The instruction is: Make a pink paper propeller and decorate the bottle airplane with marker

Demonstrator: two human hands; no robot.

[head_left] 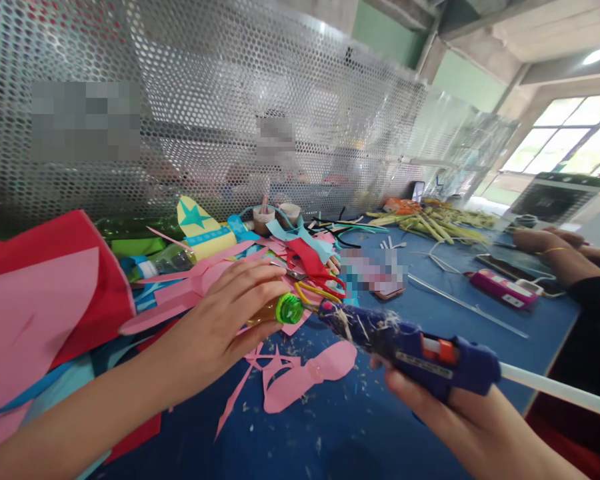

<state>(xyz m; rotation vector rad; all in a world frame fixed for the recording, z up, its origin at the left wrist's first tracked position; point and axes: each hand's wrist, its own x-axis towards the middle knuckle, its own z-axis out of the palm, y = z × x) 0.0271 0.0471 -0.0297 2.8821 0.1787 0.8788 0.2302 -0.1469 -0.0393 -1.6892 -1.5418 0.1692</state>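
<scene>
My left hand (220,320) is wrapped around a small plastic bottle with a green cap (289,309), held on its side above the blue table (330,433). A blue glue gun (410,348) is gripped in my right hand (460,417), its nozzle pointing left and almost touching the green cap. A white glue stick (560,391) sticks out of the gun's back end to the right. Pink paper cut-outs (305,377) lie on the table just below the bottle and gun.
Red and pink paper sheets (45,293) pile at the left, a yellow paper rocket (205,233) and coloured scraps behind. A perforated metal screen (230,100) stands along the back. Another person's hands (545,243) rest at the right near a pink device (503,288) and dried stalks (440,223).
</scene>
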